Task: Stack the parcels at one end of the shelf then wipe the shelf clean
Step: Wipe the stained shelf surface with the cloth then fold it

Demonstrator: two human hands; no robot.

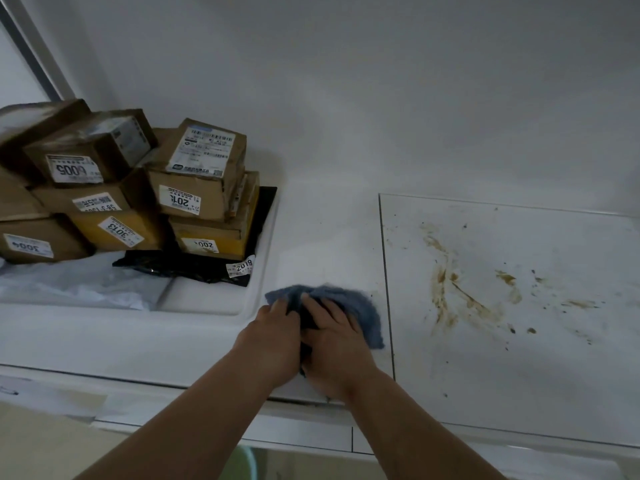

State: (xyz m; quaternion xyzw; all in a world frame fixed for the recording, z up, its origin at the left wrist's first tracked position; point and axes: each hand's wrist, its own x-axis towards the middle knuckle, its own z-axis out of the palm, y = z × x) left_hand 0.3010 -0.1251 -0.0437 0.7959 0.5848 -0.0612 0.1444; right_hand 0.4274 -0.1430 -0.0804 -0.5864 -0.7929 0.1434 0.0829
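Note:
Several brown cardboard parcels [114, 188] with white number labels stand stacked at the left end of the white shelf [329, 233]. Under them lie a black mailer bag [194, 268] and a pale plastic bag [76, 285]. A blue cloth [360, 303] lies bunched on the shelf near its front edge. My left hand [273, 334] grips the cloth's left part. My right hand [336, 344] holds the cloth too, with its fingers curled into the fabric. Brown smears and specks [460, 296] cover the shelf to the right of the cloth.
A white wall [381, 81] rises behind the shelf. A thin seam [386, 271] runs front to back between the shelf panels, just right of the cloth. A grey frame post [31, 50] stands at the upper left. The shelf's front edge [207, 386] runs under my forearms.

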